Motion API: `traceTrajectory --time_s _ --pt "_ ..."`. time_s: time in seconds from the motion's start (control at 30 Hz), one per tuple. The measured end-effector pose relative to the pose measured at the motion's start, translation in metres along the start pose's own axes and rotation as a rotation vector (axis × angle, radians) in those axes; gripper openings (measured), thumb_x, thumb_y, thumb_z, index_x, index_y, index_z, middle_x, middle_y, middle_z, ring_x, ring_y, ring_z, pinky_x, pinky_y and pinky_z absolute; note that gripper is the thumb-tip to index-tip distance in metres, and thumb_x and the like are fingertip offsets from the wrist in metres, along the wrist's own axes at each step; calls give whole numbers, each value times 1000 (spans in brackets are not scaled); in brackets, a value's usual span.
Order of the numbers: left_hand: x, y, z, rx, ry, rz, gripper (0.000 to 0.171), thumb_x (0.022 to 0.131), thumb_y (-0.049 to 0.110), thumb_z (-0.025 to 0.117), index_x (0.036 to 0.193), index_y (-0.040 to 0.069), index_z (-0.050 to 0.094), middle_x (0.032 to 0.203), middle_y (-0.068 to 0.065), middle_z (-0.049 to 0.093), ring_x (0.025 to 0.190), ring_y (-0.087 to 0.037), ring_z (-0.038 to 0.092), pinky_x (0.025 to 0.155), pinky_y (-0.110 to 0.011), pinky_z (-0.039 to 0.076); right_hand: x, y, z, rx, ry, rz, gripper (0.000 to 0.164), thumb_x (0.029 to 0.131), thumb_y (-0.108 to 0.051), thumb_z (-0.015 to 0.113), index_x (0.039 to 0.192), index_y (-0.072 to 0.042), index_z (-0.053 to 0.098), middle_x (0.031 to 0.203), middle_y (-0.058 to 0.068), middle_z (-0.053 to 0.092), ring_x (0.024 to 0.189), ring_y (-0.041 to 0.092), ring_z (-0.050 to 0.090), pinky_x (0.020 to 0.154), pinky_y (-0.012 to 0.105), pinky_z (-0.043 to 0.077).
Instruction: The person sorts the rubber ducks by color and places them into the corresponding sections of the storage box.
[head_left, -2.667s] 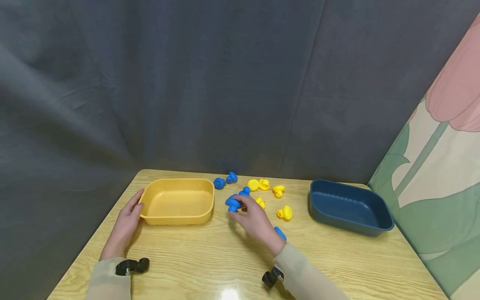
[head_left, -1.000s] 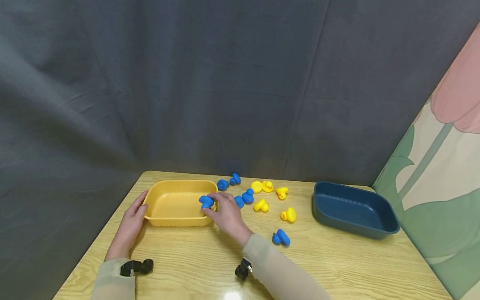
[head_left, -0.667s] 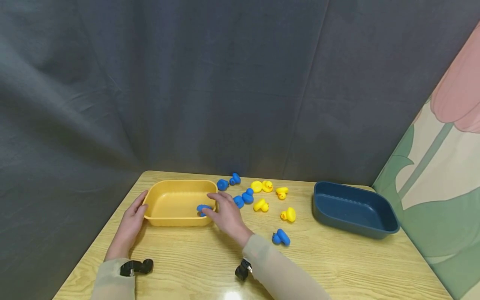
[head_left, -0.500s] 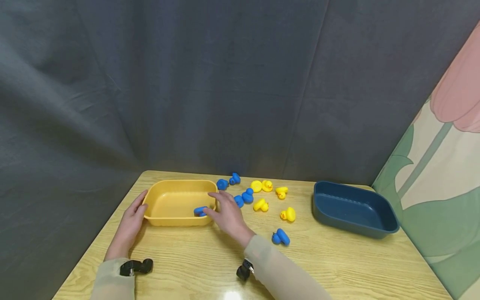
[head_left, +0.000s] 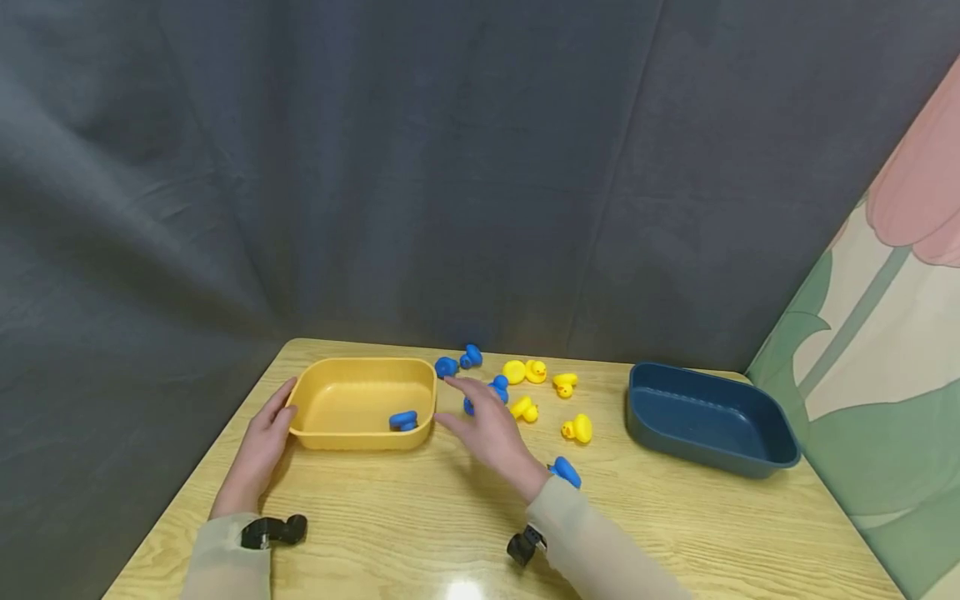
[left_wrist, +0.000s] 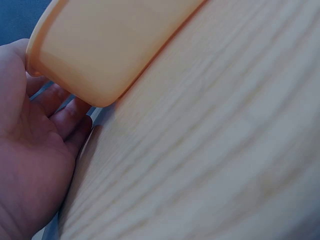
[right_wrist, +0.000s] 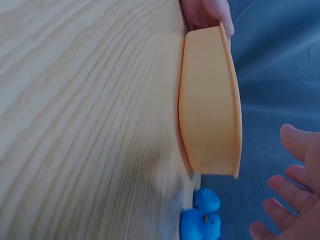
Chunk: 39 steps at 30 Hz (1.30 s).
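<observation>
My left hand (head_left: 262, 437) holds the yellow tray (head_left: 360, 440) at its left end, thumb at the rim and fingers along the outer wall. In the left wrist view the fingers (left_wrist: 65, 112) reach behind the tray's corner. A blue rubber duck (head_left: 403, 421) lies tipped inside the tray, near its front right corner. Just right of the tray, my right hand (head_left: 491, 429) is above the table with thumb and fingers spread, holding nothing. It partly covers two blue ducks (head_left: 499, 385); blue ducks (right_wrist: 206, 200) also show below the tray in the right wrist view.
Two blue ducks (head_left: 446, 367) lie by the table's back edge. Several yellow ducks (head_left: 577, 428) are scattered right of centre. Another blue duck (head_left: 566, 471) sits partly behind the right forearm. A dark blue tray (head_left: 705, 454) stands at the right. A grey curtain (head_left: 480, 183) hangs behind the table.
My right hand carried a blue duck left to the yellow tray and let it go inside. Since then it has moved back right, past the rim. The left hand stays at the tray.
</observation>
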<state>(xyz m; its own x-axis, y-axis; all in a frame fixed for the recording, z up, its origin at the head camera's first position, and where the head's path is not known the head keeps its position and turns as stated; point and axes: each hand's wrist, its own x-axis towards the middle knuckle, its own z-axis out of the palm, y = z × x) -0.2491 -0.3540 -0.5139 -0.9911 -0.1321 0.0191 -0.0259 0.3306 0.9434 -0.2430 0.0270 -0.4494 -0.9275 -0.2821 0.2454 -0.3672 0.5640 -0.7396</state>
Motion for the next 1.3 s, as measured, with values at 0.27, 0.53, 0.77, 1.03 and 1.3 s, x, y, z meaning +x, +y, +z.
traceTrajectory --time_s 0.27,0.53,0.77,1.03,1.3 --pt "0 1 0 6 5 4 62 120 28 37 179 20 18 184 -12 14 169 -38 12 134 -58 17 -16 12 -30 -39 48 9 60 101 -31 84 157 -16 64 158 9 62 148 37 55 119 61 46" --pt "-2 2 -2 23 -3 1 63 120 28 37 179 21 17 184 -11 14 169 -37 10 134 -58 16 -31 27 -58 -70 65 35 64 99 -26 87 157 -16 63 157 6 63 145 32 58 118 58 48" --pt "-2 3 -1 17 -2 -1 63 120 28 37 179 20 17 184 -11 14 169 -37 10 134 -58 16 -47 42 -80 -136 78 33 64 99 -26 87 157 -13 63 154 9 65 135 33 65 111 61 53" --pt "-1 2 -1 33 0 9 63 120 29 37 179 20 17 184 -12 14 169 -38 11 134 -59 16 -72 61 -98 -137 64 92 66 100 -26 85 160 -15 60 158 12 61 139 36 61 114 64 50" --pt "-2 1 -1 22 -4 -5 63 120 30 36 179 22 16 184 -11 13 169 -37 10 134 -59 16 -87 78 -109 -115 39 81 65 100 -21 86 159 -11 60 155 15 62 137 40 61 113 65 50"
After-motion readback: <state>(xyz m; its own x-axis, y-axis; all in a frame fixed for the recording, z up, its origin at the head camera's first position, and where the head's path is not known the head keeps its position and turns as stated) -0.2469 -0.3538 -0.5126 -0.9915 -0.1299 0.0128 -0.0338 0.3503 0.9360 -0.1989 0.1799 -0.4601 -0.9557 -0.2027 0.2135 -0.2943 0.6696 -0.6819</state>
